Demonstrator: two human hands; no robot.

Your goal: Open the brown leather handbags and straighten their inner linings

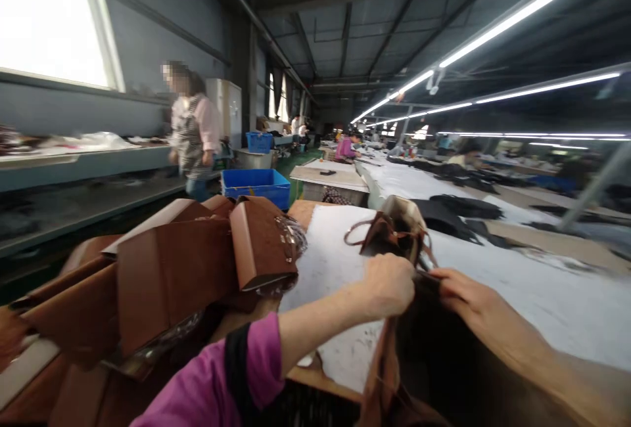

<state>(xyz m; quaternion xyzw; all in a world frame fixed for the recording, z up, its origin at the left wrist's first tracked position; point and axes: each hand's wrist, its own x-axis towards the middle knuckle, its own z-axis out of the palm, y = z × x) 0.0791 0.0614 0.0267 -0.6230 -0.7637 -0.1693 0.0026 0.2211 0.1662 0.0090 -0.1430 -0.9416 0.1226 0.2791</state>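
My left hand (389,286) is closed at the upper edge of a dark brown bag (387,361), its knuckles toward the camera. On the right, my right hand (466,292) pinches the dark edge of the same bag between thumb and fingers. Just beyond my hands, the bag's far part shows a brown strap loop and a beige edge (404,209). The bag's dark lower part hangs in front of me, and its inside is too dark to make out. Beneath my left forearm lies a white sheet (335,263) with dark marks.
Several brown bags (185,276) are piled at the left. Behind them stands a blue bin (255,184), and a person in a checked apron (192,131) is beside a long shelf (98,167). Dark pieces (453,210) lie on the long white-covered table (517,295) at the right.
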